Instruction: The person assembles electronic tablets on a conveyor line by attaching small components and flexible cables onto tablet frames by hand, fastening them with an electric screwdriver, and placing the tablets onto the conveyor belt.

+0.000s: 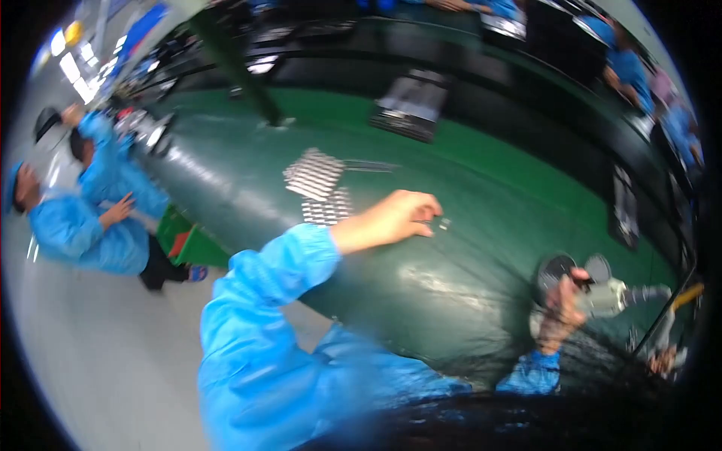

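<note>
Small part (444, 224) on desk (368, 282), just right of left hand (397, 218), fingertips apart; axis unclear. Right hand (561, 307) farther, blurred; can't tell its grip.

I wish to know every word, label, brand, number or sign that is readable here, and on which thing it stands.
None can be read.
Small piece by the left hand: too small to show any text.
Pale tool-like object at the right hand: too blurred.
Patterned sheet: pale rows show, no readable text.
Dark flat object farther back: too blurred.
</note>
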Available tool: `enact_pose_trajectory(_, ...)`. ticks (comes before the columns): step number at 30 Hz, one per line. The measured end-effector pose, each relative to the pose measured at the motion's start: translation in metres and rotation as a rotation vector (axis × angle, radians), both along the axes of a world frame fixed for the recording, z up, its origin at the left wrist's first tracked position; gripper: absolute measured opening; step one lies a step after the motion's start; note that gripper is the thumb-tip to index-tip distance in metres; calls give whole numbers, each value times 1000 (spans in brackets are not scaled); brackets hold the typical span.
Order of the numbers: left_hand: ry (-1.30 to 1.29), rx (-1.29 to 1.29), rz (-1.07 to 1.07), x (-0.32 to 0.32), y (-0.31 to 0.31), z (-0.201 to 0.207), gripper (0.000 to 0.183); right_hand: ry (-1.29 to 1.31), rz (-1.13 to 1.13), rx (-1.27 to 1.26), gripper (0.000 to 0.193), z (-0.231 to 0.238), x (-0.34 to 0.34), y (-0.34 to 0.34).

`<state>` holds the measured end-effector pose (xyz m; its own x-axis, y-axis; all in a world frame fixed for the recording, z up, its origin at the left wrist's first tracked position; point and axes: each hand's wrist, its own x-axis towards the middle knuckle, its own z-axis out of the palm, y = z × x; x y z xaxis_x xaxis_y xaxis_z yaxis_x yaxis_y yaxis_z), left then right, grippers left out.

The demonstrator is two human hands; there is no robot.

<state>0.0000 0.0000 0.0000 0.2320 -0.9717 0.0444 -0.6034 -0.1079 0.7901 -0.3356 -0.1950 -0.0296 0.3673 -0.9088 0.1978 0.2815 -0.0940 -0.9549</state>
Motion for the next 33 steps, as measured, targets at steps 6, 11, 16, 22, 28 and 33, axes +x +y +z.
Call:
enact_pose_trajectory(6,105,156,46,-33,-44,-2,28,-12,-150,-90,27,24,-15,-12)
enact_pose_trajectory(11,-16,164,33,-36,-41,-7,20,-13,-115,-109,26,22,-18,-3)
enact_pose_trajectory(16,-174,117,12,-38,-51,-4,18,-29,-100,-117,25,27,-15,-7)
enact_pose_trajectory(22,-213,114,-15,-43,-51,1,22,-41,-102,-140,25,28,-16,-6)
enact_pose_trajectory(28,-10,113,-123,-17,-54,1,26,-49,-103,-94,26,28,-20,-3)
enact_pose_trajectory(33,-148,43,-175,10,-68,4,24,-49,-107,-108,26,33,-20,-3)
